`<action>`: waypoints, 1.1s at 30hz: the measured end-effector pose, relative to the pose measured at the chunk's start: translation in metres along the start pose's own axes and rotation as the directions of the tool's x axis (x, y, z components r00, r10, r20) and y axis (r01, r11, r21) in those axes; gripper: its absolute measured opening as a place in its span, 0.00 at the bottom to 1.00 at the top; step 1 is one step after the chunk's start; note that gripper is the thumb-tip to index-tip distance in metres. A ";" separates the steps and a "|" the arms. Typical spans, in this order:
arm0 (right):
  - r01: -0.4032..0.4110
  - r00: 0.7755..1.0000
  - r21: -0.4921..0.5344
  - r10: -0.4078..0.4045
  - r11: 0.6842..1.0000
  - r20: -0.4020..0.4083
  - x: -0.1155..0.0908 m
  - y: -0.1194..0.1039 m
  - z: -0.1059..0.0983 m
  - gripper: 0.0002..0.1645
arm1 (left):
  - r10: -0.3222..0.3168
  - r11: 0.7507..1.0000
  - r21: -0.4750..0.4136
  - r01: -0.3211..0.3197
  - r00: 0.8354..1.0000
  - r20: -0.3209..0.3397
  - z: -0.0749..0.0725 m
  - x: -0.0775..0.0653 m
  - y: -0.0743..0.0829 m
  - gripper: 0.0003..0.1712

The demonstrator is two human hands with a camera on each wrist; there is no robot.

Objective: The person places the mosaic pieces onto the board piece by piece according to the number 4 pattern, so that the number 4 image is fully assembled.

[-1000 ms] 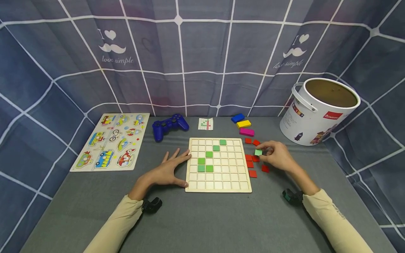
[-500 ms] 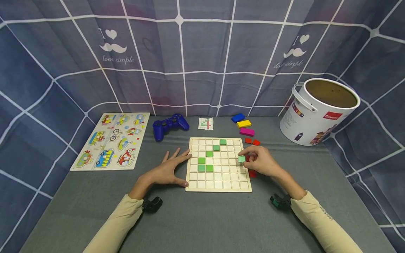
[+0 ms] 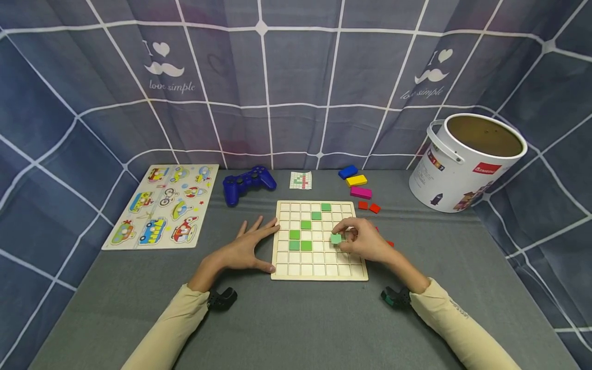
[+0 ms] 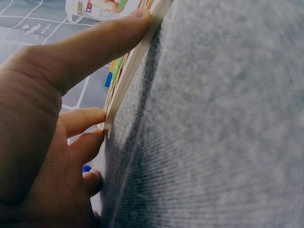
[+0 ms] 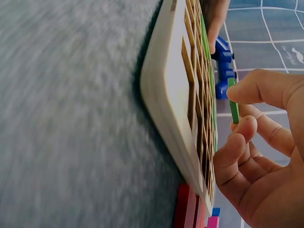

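Pinching sq. green tile (image 3: 336,239) approx. level over board (image 3: 319,257), R hand (image 3: 364,240); L hand (image 3: 245,250) splayed.

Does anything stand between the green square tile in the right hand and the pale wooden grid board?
Nothing visible does: the right hand pinches the green square tile above the pale wooden grid board. The other green square tiles lie left of it, and the left hand touches the board's left edge.

The right hand (image 5: 273,178) pinches a green tile (image 5: 234,113) — the gridded wooden board (image 5: 164,85) beside its fingers, a blue controller (image 5: 224,71) beyond its fingertips.
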State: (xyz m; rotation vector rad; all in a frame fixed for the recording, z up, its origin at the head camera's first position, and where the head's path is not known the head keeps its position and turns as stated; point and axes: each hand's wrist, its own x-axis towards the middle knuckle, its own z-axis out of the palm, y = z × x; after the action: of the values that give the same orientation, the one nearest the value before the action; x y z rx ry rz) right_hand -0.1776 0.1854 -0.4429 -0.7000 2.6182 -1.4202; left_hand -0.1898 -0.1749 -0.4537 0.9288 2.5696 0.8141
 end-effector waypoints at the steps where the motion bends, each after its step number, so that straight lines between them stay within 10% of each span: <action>1: 0.012 1.000 -0.007 -0.012 1.000 0.003 0.001 0.000 0.002 0.19 | 0.001 1.000 -0.001 -0.001 1.000 -0.002 0.000 0.000 0.000 0.64; 33: 0.071 0.992 -0.234 -0.044 0.970 0.118 0.023 -0.016 0.030 0.15 | -0.015 1.000 0.021 0.015 1.000 0.013 -0.001 0.000 0.000 0.64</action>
State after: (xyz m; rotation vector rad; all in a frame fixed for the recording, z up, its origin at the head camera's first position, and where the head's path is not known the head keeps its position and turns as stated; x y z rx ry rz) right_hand -0.1841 0.1448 -0.4439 -0.8611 2.7255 -1.0531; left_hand -0.1903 -0.1752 -0.4534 0.9170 2.5753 0.7757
